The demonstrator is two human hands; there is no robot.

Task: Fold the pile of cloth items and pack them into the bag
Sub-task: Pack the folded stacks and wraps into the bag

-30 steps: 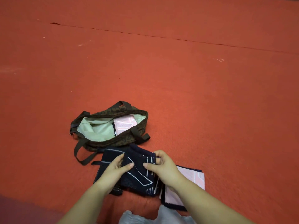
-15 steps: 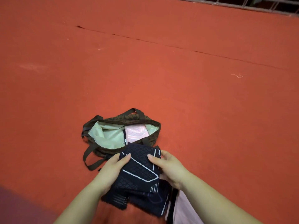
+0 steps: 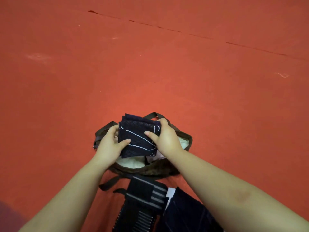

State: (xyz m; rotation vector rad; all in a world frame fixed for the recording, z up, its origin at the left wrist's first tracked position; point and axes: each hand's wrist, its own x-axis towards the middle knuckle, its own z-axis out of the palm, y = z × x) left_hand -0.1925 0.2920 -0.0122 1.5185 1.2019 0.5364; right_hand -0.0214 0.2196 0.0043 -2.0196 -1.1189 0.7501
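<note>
We held the folded dark cloth point(image 3: 139, 136) directly above the open mouth of the bag point(image 3: 187, 139) at the frame's centre, our left hand point(image 3: 109, 144) and right hand point(image 3: 164, 139) each clamped on an opposite edge, equally near. Its long axis ran toward the upper frame. Our hands hid most of the bag's interior; more dark cloths point(image 3: 145, 206) lay cut off at the bottom edge.
</note>
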